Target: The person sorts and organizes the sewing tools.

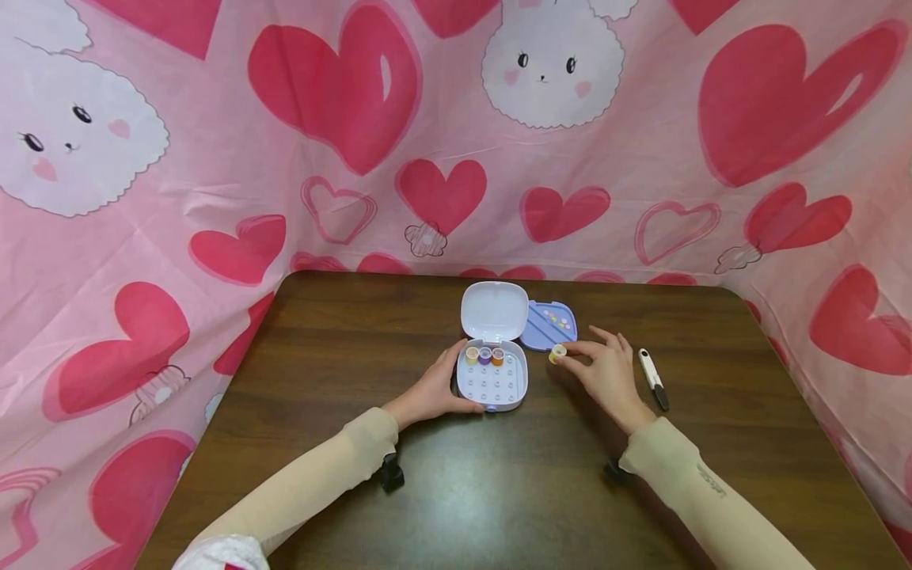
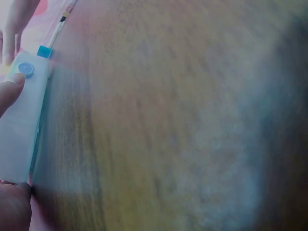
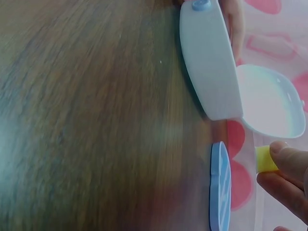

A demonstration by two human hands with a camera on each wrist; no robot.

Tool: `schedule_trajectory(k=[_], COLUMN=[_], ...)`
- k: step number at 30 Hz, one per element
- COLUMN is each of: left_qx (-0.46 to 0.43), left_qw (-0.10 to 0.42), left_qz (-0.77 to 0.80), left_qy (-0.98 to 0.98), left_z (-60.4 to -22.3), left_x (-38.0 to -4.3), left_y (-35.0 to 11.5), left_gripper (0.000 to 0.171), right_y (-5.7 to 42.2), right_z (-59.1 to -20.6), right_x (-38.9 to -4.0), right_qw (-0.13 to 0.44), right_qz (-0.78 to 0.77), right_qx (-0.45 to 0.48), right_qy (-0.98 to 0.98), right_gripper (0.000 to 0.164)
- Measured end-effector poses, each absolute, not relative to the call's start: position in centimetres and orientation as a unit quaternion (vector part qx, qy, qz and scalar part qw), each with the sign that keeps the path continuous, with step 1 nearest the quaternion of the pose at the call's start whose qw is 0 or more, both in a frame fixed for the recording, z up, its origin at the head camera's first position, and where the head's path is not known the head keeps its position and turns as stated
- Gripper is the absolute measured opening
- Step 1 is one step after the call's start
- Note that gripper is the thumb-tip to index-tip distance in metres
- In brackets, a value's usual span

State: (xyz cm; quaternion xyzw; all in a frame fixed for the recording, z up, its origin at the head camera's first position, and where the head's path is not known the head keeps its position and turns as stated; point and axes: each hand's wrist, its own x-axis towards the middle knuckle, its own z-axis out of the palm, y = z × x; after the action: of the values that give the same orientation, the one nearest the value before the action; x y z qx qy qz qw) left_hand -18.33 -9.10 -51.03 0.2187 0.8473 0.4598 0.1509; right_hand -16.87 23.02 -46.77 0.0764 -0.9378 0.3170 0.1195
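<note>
My left hand (image 1: 431, 393) grips the left side of a small white hinged case (image 1: 524, 383), its thumb at the front beside the blue latch (image 2: 26, 70). The case's lid (image 1: 495, 311) stands up at the back. Inside are rows of small pegs; a pale yellow spool (image 1: 473, 357), a purple spool (image 1: 485, 356) and an orange spool (image 1: 498, 358) sit along the back row. To the right of the case, my right hand (image 1: 606, 378) pinches a yellow spool (image 3: 266, 160) between thumb and fingertips, held apart from the case.
A lavender tray-like piece (image 1: 541, 337) with small coloured dots lies behind the right hand, beside the lid. A slim white and black tool (image 1: 653, 380) lies to the hand's right. Pink heart-print cloth (image 1: 342, 103) hangs around the brown wooden table (image 1: 342, 332).
</note>
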Motion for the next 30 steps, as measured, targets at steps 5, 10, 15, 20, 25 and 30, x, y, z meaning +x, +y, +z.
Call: schedule_trajectory(k=[5,10,15,20,25,30], left_qx=[0.218,0.215,0.214,0.212,0.211,0.21], left_qw=[0.153,0.155,0.154,0.156,0.16,0.164], left_qz=[0.46,0.461,0.462,0.465,0.466,0.468], left_qy=[0.847,0.847,0.847,0.845,0.844,0.843], left_z=[-51.0,-51.0,-50.9,-50.8,-50.8,-50.8], left_x=[-18.4,-18.3,-18.4,-18.3,-18.3,-18.3], left_y=[-9.1,-9.1,-9.1,-9.1,-9.1,-9.2], left_gripper=[0.125,0.124,0.124,0.124,0.124,0.124], right_y=[22.3,21.6,21.0,20.4,19.7,18.8], right_z=[-46.6,-46.6,-46.6,-46.7,-46.7,-46.9], right_x=[-17.2,-17.4,-17.5,-17.7,-17.9,-17.9], right_qw=[0.112,0.1,0.1,0.107,0.094,0.107], right_qz=[0.32,0.323,0.322,0.318,0.329,0.333], right_qx=[0.081,0.083,0.086,0.095,0.098,0.104], right_qy=[-0.937,-0.937,-0.938,-0.937,-0.934,-0.931], right_gripper=[0.03,0.032,0.032,0.032,0.032,0.03])
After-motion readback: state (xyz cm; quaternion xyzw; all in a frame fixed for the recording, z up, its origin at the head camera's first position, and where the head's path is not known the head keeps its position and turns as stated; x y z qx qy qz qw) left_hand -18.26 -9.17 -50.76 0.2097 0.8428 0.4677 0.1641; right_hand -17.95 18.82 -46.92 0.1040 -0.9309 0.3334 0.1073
